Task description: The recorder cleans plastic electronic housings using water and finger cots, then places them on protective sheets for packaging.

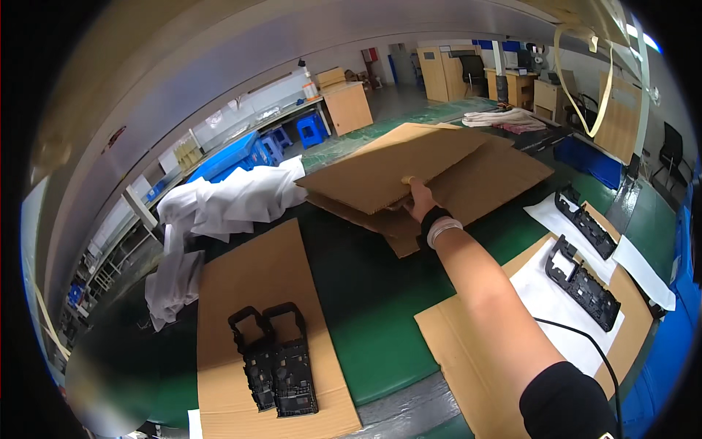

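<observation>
Factory workshop: green worktable [365, 322], cardboard sheets [409, 172]

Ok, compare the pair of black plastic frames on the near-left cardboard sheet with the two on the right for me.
The left pair of black frames lies side by side, touching, directly on a bare cardboard sheet. The right two frames lie apart, one beyond the other, each on white paper. The left pair runs towards the camera; the right ones sit slanted. All four look like the same black moulded part.
</observation>
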`<state>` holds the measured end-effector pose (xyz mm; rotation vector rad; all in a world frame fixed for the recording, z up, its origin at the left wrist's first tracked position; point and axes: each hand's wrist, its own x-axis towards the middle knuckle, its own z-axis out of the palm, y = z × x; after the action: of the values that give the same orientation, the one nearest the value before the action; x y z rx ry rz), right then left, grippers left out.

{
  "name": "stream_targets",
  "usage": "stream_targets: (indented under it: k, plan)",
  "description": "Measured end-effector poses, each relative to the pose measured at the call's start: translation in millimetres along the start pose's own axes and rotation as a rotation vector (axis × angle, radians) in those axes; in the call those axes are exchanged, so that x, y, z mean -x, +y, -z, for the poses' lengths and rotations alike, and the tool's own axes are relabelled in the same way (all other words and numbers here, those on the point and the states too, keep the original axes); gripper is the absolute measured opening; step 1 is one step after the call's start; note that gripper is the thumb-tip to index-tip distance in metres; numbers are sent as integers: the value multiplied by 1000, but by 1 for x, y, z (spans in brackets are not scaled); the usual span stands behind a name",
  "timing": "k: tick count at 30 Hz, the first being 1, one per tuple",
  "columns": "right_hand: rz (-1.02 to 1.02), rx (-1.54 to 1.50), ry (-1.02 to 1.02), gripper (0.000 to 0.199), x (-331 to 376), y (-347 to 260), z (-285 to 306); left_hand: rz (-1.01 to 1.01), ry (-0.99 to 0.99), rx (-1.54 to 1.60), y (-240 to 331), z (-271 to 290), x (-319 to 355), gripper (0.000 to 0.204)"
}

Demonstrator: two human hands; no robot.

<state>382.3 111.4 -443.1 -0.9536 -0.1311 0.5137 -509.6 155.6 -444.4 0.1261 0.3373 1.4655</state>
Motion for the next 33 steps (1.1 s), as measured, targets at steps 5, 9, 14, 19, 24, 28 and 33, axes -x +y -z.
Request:
stream_targets:
  k: [5,9,14,19,24,28,33]
  plan:
    - [-11,-74,-70,48,-8,-1,-3,-589,98,-947,-30,-45,28,23]
    - [145,11,-52,38,33,-9,-9,-321,-65,-926,33,-3,11,23]
    - [197,37,-112,30,78,-16,16,13,-235,-850,54,16,-7,21]
    - [101,128,-42,39,125,-2,-5,317,-318,-743,41,-11,-1,24]
    - [-167,255,-18,54,129,-5,-8,490,-228,-127,44,5,-15,22]
    - [-71,28,-10,62,115,-8,-8,614,-56,667,50,30,-28,19]
    - [-50,-158,33,60,79,4,14,683,-136,634,25,-9,-11,22]
